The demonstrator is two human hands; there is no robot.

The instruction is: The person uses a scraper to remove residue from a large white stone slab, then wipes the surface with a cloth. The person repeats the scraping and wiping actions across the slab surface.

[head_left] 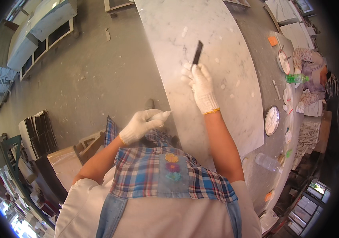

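Note:
A long white marble slab (201, 43) runs away from me up the middle of the view. My right hand (200, 84), in a white knit glove, holds a dark flat blade (197, 52) pressed against the slab's surface. My left hand (142, 124), also gloved, rests at the slab's near left edge with its index finger pointing at the edge. A plaid apron with a flower patch (172, 166) covers my front.
Grey concrete floor (98, 75) lies left of the slab. Dark stacked tiles (38, 133) and stone pieces stand at lower left. On the right, a bench holds round plates (272, 120), a green bottle (296, 78) and a clear bottle (268, 162); another person (314, 73) sits there.

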